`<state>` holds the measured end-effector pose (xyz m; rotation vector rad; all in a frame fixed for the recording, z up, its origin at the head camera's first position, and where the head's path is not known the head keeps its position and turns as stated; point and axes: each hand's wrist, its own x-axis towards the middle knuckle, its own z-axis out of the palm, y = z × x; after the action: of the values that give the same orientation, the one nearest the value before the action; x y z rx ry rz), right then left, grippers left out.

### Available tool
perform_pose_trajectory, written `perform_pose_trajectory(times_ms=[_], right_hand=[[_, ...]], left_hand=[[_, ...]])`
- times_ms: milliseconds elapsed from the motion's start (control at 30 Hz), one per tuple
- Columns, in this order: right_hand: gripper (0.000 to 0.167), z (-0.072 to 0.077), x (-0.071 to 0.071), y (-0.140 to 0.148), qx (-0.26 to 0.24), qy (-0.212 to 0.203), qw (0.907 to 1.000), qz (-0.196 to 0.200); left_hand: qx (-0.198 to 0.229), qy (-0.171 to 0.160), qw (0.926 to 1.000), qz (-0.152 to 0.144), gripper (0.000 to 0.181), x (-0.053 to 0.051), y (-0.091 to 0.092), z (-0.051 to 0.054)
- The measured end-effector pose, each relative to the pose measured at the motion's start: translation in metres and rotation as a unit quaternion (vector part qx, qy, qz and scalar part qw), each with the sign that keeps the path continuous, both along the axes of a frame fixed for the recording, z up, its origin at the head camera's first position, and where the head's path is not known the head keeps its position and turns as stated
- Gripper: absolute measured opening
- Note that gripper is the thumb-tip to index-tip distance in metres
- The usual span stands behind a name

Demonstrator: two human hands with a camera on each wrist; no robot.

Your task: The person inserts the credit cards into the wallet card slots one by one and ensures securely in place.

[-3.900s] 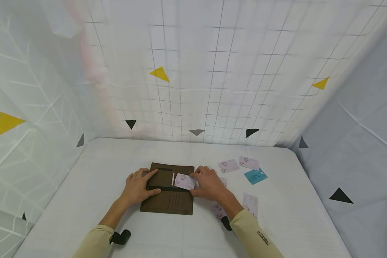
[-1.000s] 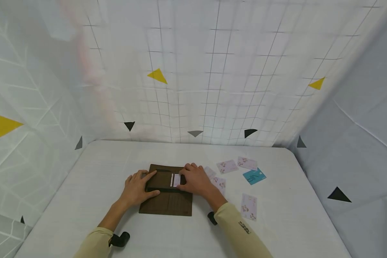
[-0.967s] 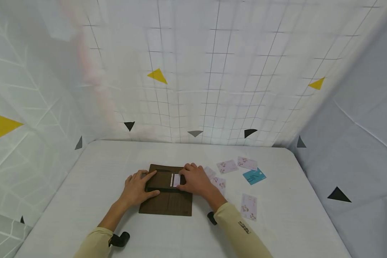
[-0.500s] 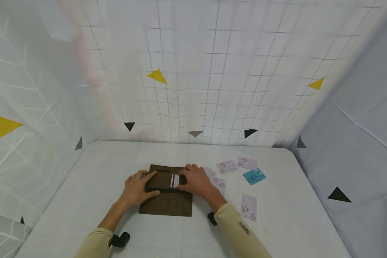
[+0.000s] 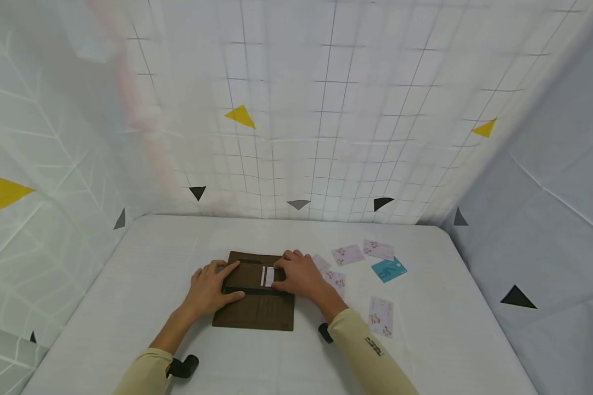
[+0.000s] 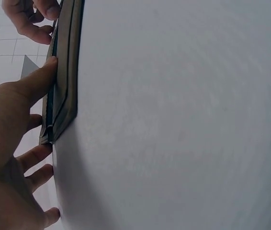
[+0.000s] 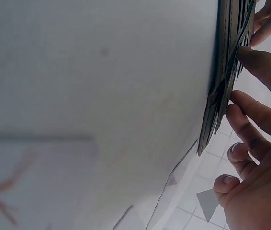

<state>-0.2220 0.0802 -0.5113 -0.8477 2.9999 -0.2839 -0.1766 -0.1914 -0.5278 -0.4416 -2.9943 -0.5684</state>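
A brown wallet lies unfolded on the white table, with card slots in both halves. From one slot of its far half shows a narrow strip of a pale pink card; a second thin white edge shows just left of it. My right hand pinches this card between thumb and fingers at the wallet's right side, hiding the rest of it. On the wallet's left side my left hand rests with thumb and index finger spread, pressing the wallet down. In the left wrist view the left thumb touches the wallet's edge.
Several pale pink flower-print cards lie loose to the right of the wallet. A teal card is among them, partly under one pink card. White sheet walls enclose the table at the back and sides.
Since the oldest frame my right hand has moved left with the pink card, and most of the card has slid into the slot. Over the last second there is hardly any motion. The left hand stays put.
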Motion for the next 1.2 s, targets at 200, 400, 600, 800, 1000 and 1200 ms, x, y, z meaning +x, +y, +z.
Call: perform_pose_trajectory(times_ms=[200,400,600,800,1000,1200], right_hand=[[0.053,-0.002,-0.001,-0.006,-0.005,-0.005,1.0,0.002],[0.052,0.002,0.001,-0.012,0.0,-0.008,1.0,0.005],[0.051,0.006,0.002,-0.014,0.001,-0.006,1.0,0.007],[0.05,0.007,0.002,-0.016,0.006,-0.015,0.9999,0.006],[0.05,0.007,0.002,-0.018,0.01,-0.012,0.9999,0.003],[0.051,0.006,0.003,-0.019,0.005,-0.009,0.9999,0.005]], left_hand=[[0.002,-0.002,1.0,0.001,0.082,0.0,0.0,0.0],[0.001,-0.008,1.0,0.0,0.082,0.0,0.001,0.0],[0.001,-0.002,1.0,0.001,0.082,0.001,0.001,0.003],[-0.003,-0.006,1.0,0.001,0.083,0.001,0.001,0.003],[-0.008,-0.005,1.0,0.001,0.083,0.0,0.001,0.001],[-0.007,0.0,1.0,0.001,0.083,-0.001,-0.001,-0.002]])
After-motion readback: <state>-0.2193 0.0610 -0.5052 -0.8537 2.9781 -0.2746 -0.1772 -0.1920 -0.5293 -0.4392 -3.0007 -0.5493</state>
